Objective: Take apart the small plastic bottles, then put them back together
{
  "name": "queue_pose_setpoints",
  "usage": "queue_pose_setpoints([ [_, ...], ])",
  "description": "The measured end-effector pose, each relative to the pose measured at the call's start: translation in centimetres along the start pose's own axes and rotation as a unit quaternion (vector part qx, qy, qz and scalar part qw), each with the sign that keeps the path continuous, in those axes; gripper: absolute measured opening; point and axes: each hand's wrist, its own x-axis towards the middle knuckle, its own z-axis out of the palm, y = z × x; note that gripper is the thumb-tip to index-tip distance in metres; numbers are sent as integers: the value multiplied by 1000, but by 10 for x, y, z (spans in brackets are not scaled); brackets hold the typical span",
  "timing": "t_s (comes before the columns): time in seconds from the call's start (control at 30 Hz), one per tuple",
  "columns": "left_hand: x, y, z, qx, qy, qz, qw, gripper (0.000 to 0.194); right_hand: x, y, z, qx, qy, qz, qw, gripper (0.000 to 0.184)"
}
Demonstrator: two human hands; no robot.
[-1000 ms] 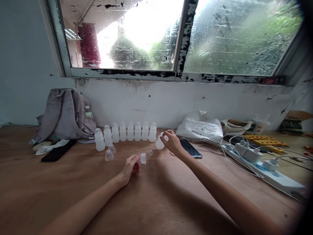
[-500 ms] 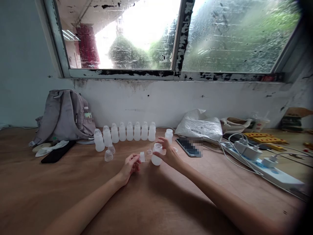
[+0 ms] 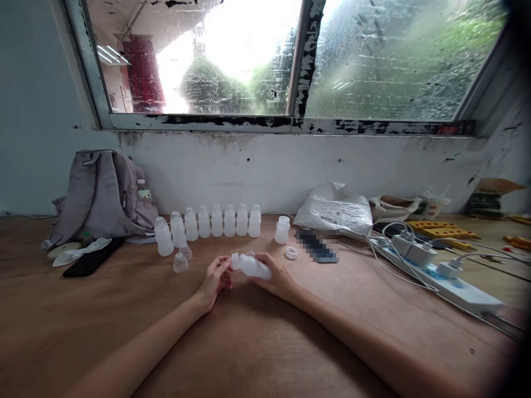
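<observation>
My right hand (image 3: 277,277) grips a small white plastic bottle (image 3: 254,266), which lies sideways with its neck pointing left. My left hand (image 3: 214,281) pinches a white cap (image 3: 235,261) against that neck. Behind them a row of several capped white bottles (image 3: 207,223) stands near the wall. An uncapped bottle (image 3: 282,229) stands apart to the right, with a white ring cap (image 3: 291,252) lying near it. Two clear dome lids (image 3: 181,258) rest on the wooden table (image 3: 257,342) left of my hands.
A grey backpack (image 3: 103,193) leans on the wall at the left, with a black flat object (image 3: 89,257) before it. A phone (image 3: 317,246), a white plastic bag (image 3: 334,210), a power strip with chargers and cables (image 3: 440,276) and yellow pieces (image 3: 440,228) lie at the right.
My right hand picked up a bottle, brought it toward me and tipped it sideways. The cap in my left hand now meets the bottle's neck. The camera shifted slightly.
</observation>
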Motion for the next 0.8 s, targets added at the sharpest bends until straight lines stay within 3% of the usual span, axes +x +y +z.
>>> queue_pose_setpoints([
  [0.23, -1, 1, 2, 15, -1, 3, 1000, 29, -6, 4, 5, -72, 19, -70, 995, 46],
  [0.8, -3, 2, 5, 119, -6, 17, 993, 34, -8, 2, 5, -136, 47, -155, 977, 44],
])
